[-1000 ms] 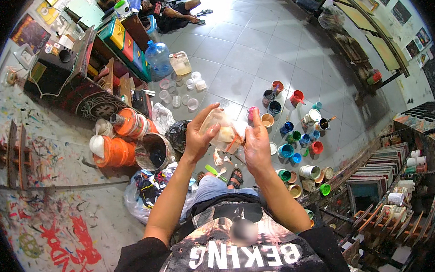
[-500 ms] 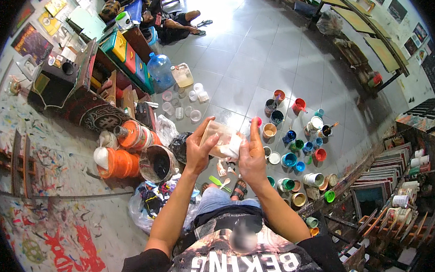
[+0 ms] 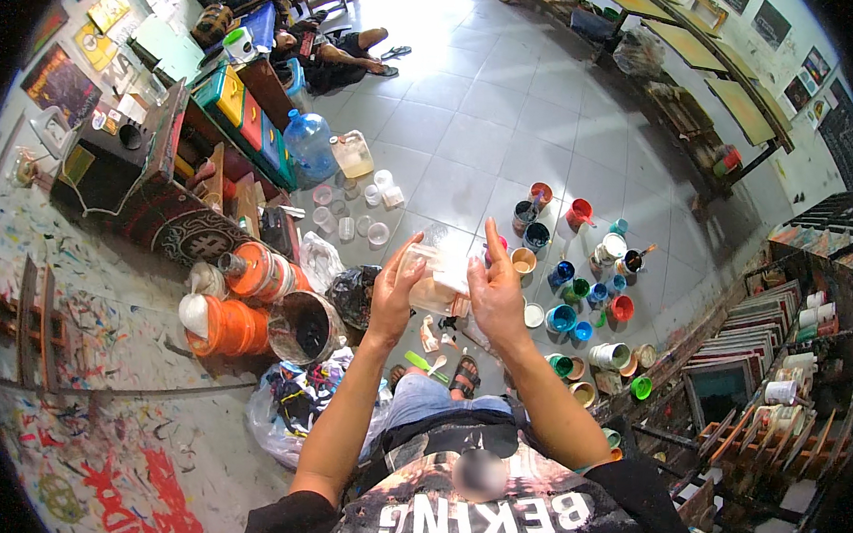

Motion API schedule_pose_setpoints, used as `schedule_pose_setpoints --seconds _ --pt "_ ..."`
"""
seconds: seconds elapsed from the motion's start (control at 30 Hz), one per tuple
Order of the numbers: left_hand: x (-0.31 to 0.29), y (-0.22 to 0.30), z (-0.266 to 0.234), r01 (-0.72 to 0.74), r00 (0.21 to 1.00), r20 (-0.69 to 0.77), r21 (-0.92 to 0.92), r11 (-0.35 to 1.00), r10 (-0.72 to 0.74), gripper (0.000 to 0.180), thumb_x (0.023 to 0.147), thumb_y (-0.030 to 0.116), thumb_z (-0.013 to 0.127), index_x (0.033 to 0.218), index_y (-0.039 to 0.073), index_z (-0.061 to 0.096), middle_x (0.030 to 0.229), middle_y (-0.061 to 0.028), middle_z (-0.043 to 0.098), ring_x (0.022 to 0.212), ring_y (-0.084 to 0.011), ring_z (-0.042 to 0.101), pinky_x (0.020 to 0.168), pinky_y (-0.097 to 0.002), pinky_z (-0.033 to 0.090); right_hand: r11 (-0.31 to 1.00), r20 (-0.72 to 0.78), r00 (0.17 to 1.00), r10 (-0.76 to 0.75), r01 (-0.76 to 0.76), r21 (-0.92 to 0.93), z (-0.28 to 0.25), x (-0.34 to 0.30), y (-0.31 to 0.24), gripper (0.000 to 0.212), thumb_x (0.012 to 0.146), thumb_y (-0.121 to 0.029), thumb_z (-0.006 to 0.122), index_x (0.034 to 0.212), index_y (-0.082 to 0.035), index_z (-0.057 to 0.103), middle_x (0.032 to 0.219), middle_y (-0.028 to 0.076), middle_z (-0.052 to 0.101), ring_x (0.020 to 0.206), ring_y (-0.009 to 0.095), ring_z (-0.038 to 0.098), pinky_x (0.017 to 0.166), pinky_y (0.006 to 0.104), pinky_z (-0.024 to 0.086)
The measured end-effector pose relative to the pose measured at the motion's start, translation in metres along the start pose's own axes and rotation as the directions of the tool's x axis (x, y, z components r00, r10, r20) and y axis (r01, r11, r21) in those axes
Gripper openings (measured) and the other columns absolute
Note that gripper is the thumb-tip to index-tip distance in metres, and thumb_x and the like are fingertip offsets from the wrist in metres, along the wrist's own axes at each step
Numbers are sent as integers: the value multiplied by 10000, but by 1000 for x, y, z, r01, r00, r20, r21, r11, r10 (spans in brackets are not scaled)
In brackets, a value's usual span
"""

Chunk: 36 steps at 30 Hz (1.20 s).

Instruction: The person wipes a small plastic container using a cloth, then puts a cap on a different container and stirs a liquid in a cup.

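Observation:
A translucent plastic container (image 3: 423, 292) is held up in front of me between my two hands. My left hand (image 3: 393, 294) grips its left side, the thumb lying over the near face. My right hand (image 3: 499, 295) bears on the opposite side, thumb upright at the edge and index finger stretched away from me. A white piece (image 3: 452, 273) covers the container's right part; glare hides whether it is paper or a label. Beneath, on the floor, lie a green scraper (image 3: 424, 366) and a pale spoon (image 3: 438, 364).
Several open paint pots (image 3: 562, 319) stand on the floor at right. Clear cups (image 3: 363, 225), a jerrycan (image 3: 353, 155) and a blue water bottle (image 3: 309, 144) are ahead left. Orange buckets (image 3: 237, 325) and a dark-stained bucket (image 3: 307, 330) stand left. A person (image 3: 347, 54) sits farther off.
The container has tilted between my hands, and the white piece now lies flatter and higher. My right hand's fingers have straightened; my left hand keeps its hold.

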<state>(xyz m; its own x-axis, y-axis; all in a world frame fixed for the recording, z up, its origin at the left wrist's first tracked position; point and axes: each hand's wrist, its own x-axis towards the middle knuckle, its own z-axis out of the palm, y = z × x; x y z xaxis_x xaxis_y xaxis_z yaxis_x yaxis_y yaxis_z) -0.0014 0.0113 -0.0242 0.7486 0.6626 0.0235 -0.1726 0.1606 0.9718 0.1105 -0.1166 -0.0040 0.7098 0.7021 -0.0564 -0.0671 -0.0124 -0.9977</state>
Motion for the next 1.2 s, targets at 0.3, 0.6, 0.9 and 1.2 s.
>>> schedule_pose_setpoints --seconds 0.3,0.6,0.9,1.2 --pt "-1 14 -4 -58 998 -7 154 986 60 569 902 197 650 1420 6 514 1352 -132 561 1157 -172 580 1007 -304 451 850 125 965 232 -264 456 -5 2 -8 619 1008 -72 451 1564 -14 185 1183 179 638 980 219 686 810 359 601" --pt "0 15 1 -219 964 -114 175 960 240 524 918 265 623 1358 -7 543 1204 -117 621 996 -159 628 886 -295 502 908 126 987 96 -139 396 4 -6 -20 838 939 13 588 1549 69 16 1014 143 699 838 148 675 741 268 558" --pt "3 7 -13 -51 977 -207 -3 999 49 424 966 262 577 1291 -10 579 1082 -74 635 944 -125 589 842 -276 486 964 62 989 -134 116 241 33 -29 -21 897 887 45 572 1593 -44 26 975 99 688 769 63 573 675 209 484" --pt "-6 -9 -57 73 947 -315 0 997 -70 467 970 309 584 1292 -30 581 1135 -112 654 1038 -176 600 919 -301 464 990 17 994 -112 110 86 71 -23 3 832 940 -14 641 1582 -20 111 986 77 636 777 69 570 654 208 482"
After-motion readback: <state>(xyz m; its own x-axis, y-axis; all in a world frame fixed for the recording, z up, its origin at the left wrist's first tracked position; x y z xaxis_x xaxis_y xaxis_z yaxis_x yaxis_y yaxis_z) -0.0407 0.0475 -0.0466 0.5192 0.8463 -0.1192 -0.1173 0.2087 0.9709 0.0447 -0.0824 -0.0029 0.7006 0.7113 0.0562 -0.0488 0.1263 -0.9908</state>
